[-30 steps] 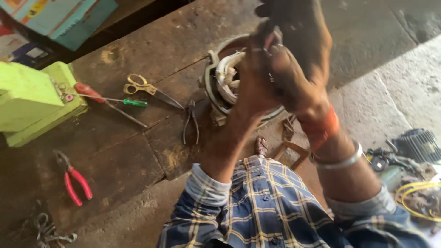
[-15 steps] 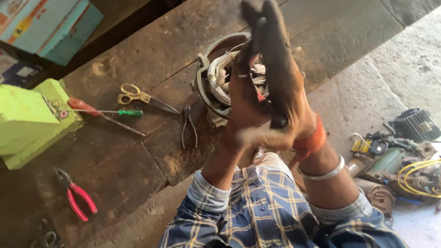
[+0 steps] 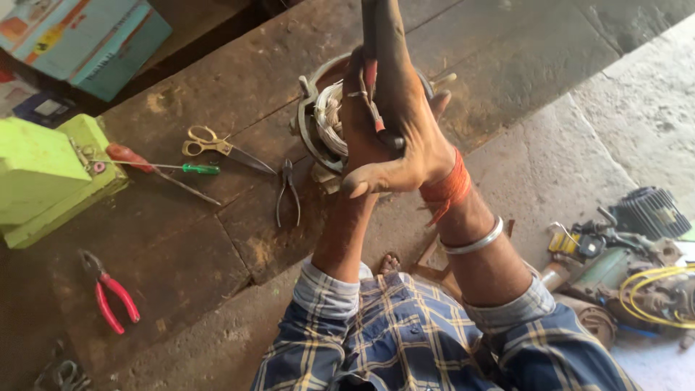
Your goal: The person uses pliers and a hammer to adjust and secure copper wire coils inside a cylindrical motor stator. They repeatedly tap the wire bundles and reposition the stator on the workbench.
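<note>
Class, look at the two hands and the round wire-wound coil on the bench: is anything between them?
Nothing visible. The right hand and left hand are pressed together directly over the coil, hiding much of it; actual contact is unclear.

Soft daylight, brighter right, slight blur

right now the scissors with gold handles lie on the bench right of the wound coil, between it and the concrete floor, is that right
Not quite. In the head view the scissors with gold handles lie on the bench left of the wound coil, beside a green-handled screwdriver, not between the coil and the concrete floor.
</note>
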